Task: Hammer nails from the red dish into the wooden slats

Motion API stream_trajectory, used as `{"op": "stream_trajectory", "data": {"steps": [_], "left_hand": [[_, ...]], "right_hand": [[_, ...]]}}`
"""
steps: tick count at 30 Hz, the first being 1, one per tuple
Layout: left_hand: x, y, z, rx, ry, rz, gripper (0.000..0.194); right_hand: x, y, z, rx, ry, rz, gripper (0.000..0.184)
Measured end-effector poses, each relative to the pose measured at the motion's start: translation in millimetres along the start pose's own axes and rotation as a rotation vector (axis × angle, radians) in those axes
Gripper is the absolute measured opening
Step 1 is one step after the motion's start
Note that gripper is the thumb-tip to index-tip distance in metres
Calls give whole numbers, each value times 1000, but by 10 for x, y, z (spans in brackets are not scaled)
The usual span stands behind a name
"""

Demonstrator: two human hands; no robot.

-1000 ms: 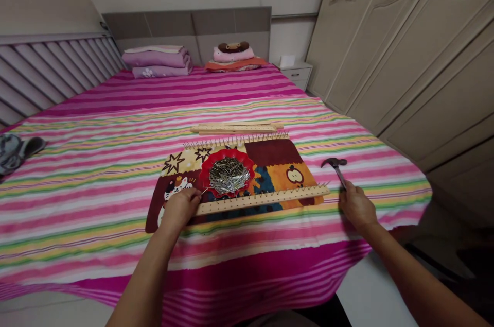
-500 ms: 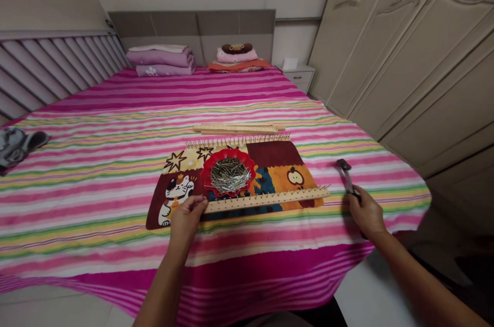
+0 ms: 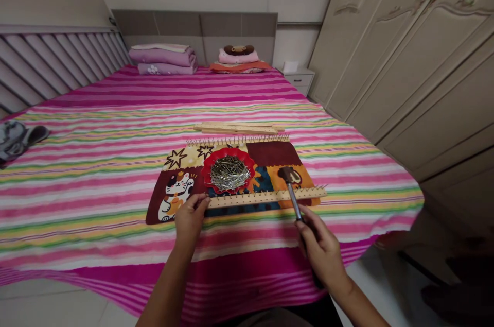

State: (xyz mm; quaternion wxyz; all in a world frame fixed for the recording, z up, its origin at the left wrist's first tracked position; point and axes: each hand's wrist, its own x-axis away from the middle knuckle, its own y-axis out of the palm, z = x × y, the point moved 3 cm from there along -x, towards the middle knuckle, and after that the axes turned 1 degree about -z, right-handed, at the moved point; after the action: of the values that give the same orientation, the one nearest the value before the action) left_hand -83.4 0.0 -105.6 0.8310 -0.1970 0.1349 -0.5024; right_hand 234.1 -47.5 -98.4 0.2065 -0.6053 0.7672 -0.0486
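My left hand [image 3: 192, 216] is closed at the left end of a long wooden strip [image 3: 239, 201], thumb and fingers pinching there. Rows of small holes or marks run along the strip, and nails stick out along its far edge. In my right hand [image 3: 322, 247] is a hammer [image 3: 294, 198], gripped by its dark handle. Its head hovers over the right part of the strip and the apple print. Just beyond the strip a red scalloped bowl [image 3: 207, 168] holds a heap of loose nails [image 3: 230, 172]. Under these lies a patterned mat [image 3: 270, 152].
A second strip with upright nails [image 3: 237, 141] lies along the mat's far edge, and more wooden strips [image 3: 239, 127] are stacked behind it. Folded bedding [image 3: 162, 59] sits by the headboard. Grey cloth items [image 3: 19, 139] lie at the bed's left side.
My right hand has swung left with the hammer, from beside the strip's right end to over its right part. My left hand stays at the strip's left end.
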Motion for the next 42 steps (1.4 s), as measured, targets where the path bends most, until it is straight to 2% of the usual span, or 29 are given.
{"op": "stream_trajectory", "data": {"steps": [6, 14, 25, 31, 39, 42], "left_hand": [[32, 18, -25, -37, 13, 31, 23], [61, 54, -36, -50, 46, 37, 26], [62, 90, -53, -134, 103, 91, 25], [97, 116, -16, -274, 259, 94, 22], [122, 139, -8, -387, 300, 113, 18], [117, 139, -16, -413, 300, 120, 18]], "right_hand": [[105, 360, -303, -128, -15, -162, 36], [122, 674, -429, -188, -3, -289, 33], [153, 796, -526, -225, 17, -388, 32], [130, 866, -578, -186, 0, -401, 34], [110, 1030, -787, -122, -52, -536, 35], [103, 1080, -848, -103, -31, -598, 38]]}}
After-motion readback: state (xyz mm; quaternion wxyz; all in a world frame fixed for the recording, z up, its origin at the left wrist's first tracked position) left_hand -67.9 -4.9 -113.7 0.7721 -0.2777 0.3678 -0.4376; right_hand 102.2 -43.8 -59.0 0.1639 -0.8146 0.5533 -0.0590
